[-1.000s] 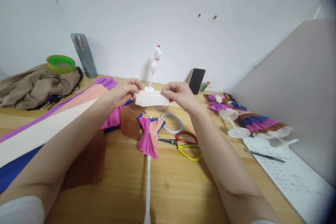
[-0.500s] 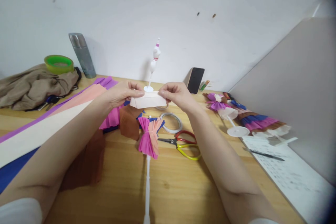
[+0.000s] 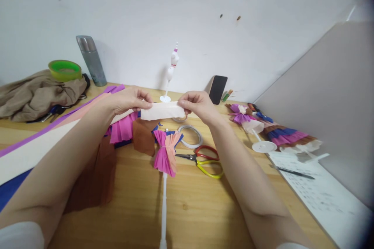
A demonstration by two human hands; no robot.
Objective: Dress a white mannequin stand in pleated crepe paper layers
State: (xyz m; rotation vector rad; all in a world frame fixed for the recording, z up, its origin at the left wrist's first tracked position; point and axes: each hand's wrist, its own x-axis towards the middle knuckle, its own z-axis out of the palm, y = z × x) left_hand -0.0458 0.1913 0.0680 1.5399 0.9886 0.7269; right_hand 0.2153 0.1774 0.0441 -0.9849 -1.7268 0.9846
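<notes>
Between my two hands a cream strip of crepe paper is stretched level above the table. My left hand pinches its left end, and my right hand pinches the upper right corner. Just below the strip lies a small pleated crepe-paper dress in magenta and peach, tied at the middle, on a white stick stand. Scissors with red and yellow handles rest beside it. A roll of white tape lies behind the scissors; another roll is partly hidden under the strip.
A white doll form stands by the wall. Coloured crepe sheets spread to the left, near a brown cloth, green tape roll and bottle. A phone leans behind; paper-dressed dolls and a pen lie right.
My left hand has moved a little to the left along the cream strip, which now spans wider and flatter. My right hand stays nearly in place.
</notes>
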